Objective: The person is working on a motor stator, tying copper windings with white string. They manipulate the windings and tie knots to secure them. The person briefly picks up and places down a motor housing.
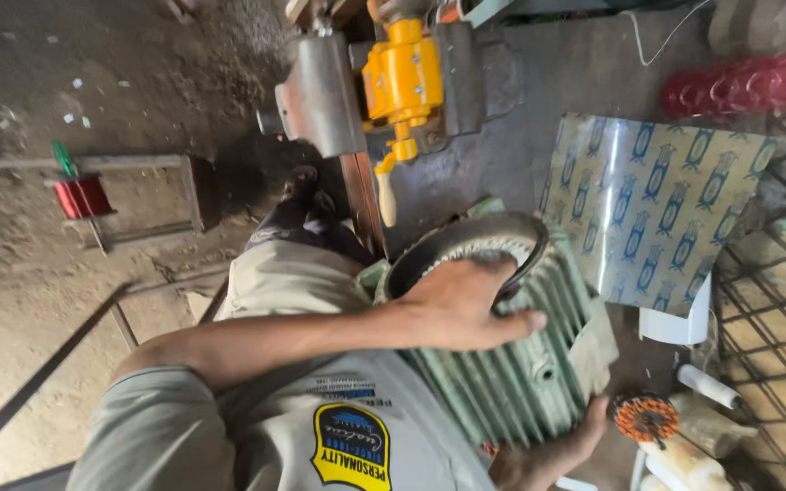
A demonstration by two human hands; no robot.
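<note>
- Motor [520, 382], green finned housing, lies centre-right of the frame, tipped against the person's lap, open end toward top of frame
- Open end shows a dark ring rim with pale windings [488, 247] inside; no end cover on this side, and no rotor to be seen
- One hand [466, 305] comes in from the left of the frame, arm across the body; palm flat on the fins just below the rim, fingers spread, pressing rather than clamped
- Other hand [584, 427] at lower right, under the housing's far edge; fingers curl up against the casing, looks like support from below; how tight the hold is cannot be told
- Which hand is left and which right is unclear from this twisted view; taking the upper arm as left
- Orange-and-black disc [645, 418] just beside the lower hand, on the floor
- Vise [402, 86], yellow and grey, upper centre, handle hanging down; well apart from both hands
- Patterned sheet [657, 205] at right, touching the motor's far side; red spool [82, 195] far left on a frame
- Progress, as judged: housing stripped open at one end, windings exposed; the motor is only steadied now, no tool in either hand
</note>
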